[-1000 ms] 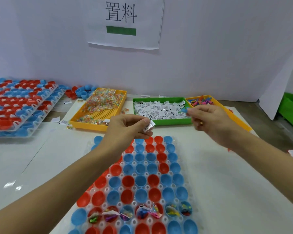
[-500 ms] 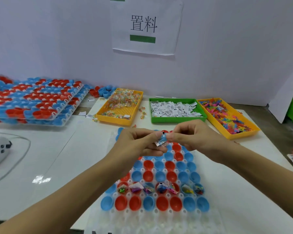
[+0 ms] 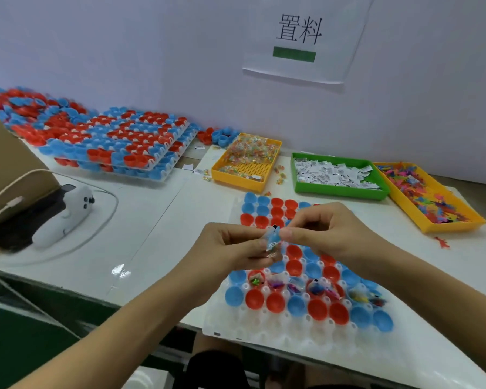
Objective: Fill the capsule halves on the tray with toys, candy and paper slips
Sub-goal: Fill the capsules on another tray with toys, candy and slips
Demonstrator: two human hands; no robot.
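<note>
- white plastic tray [image 3: 267, 334] of red and blue capsule halves lies on the white surface [image 3: 152, 226];
- above the tray, left hand [image 3: 230, 249] and right hand [image 3: 331, 234] both pinch a small crumpled paper slip [image 3: 272, 241] with curled fingers

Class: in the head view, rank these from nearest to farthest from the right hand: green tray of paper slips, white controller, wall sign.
From the right hand:
1. Green tray of paper slips, just beyond it.
2. White controller, far left.
3. Wall sign, high behind.
</note>
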